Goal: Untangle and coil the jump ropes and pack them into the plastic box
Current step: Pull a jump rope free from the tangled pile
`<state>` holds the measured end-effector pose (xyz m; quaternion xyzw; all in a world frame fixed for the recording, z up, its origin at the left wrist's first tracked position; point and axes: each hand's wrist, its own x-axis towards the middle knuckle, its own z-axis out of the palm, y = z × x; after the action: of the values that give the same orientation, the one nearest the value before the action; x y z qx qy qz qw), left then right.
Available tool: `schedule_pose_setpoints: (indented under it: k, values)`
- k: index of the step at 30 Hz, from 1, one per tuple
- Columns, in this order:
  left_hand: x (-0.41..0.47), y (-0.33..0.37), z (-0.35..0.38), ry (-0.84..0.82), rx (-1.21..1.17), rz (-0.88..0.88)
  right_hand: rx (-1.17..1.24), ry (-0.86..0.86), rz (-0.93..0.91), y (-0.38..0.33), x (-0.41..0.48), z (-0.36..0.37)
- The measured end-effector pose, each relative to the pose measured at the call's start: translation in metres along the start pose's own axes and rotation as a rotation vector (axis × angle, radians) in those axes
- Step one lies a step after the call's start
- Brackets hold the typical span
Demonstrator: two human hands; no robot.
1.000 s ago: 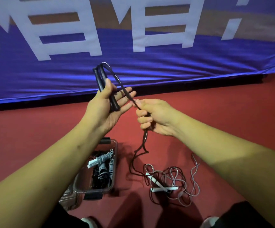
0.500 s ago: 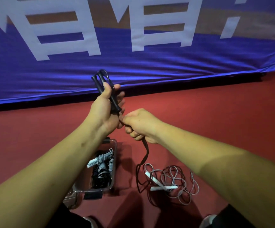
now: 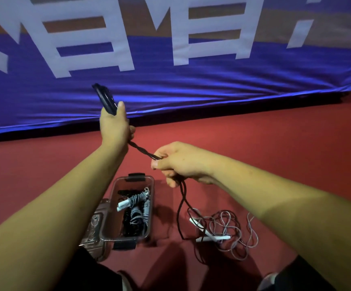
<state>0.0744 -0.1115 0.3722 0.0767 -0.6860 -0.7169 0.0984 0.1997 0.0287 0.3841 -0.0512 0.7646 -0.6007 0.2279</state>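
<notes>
My left hand (image 3: pixel 115 127) grips the two black handles (image 3: pixel 105 99) of a black jump rope, held upright in front of the banner. The doubled black cord (image 3: pixel 143 152) runs taut from that hand down to my right hand (image 3: pixel 178 162), which pinches it; the rest of the cord (image 3: pixel 181 208) hangs to the floor. A clear plastic box (image 3: pixel 149 223) stands open on the floor below my left arm, with coiled black and grey ropes (image 3: pixel 135 208) inside. A tangled grey rope with white handles (image 3: pixel 223 232) lies on the floor right of the box.
The box's clear lid (image 3: pixel 94 232) lies against its left side. A blue banner with white characters (image 3: pixel 170 59) hangs behind, its lower edge meeting the red floor (image 3: pixel 254 139). My knees and shoes show at the bottom edge.
My left hand closed round the handles and rose. My right hand slid down and to the right along the cord, stretching a taut length between both hands.
</notes>
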Motion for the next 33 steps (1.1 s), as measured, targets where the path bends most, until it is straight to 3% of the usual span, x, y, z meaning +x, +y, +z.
schedule_pose_setpoints:
  k: [2, 5, 7, 11, 13, 17, 20, 23, 28, 33]
  values:
    - [0.009, 0.000, -0.009, 0.031, 0.189, 0.045, 0.006, 0.009, -0.016, -0.001, -0.004, -0.010]
    - [0.017, -0.009, -0.019, -0.033, 0.322, -0.078, 0.052, 0.095, -0.042, -0.004, -0.008, -0.030]
    - [0.013, -0.014, -0.020, -0.122, 0.376, -0.170, -0.029, 0.178, -0.067, -0.004, -0.009, -0.041]
    - [0.001, -0.016, -0.013, -0.267, 0.652, -0.108, -0.212, 0.325, -0.107, -0.003, -0.011, -0.052]
    - [-0.008, -0.018, -0.011, -0.437, 0.678, -0.153, -0.226, 0.383, -0.124, -0.003, -0.010, -0.058]
    - [-0.032, -0.013, -0.006, -0.930, 0.679, -0.381, -0.359, 0.525, -0.140, 0.006, -0.003, -0.079]
    - [-0.048, -0.004, -0.001, -1.072, 0.565, -0.447, -0.457, 0.559, -0.136, 0.017, -0.002, -0.097]
    - [-0.056, -0.003, -0.001, -1.160, 0.539, -0.427, -0.520, 0.541, -0.157, 0.022, -0.004, -0.107]
    - [-0.055, -0.007, -0.006, -1.254, 0.731, -0.327, -0.624, 0.480, -0.176, 0.026, -0.002, -0.112]
    - [-0.065, 0.002, -0.008, -1.384, 0.925, -0.080, -0.649, 0.408, -0.269, 0.019, 0.000, -0.106]
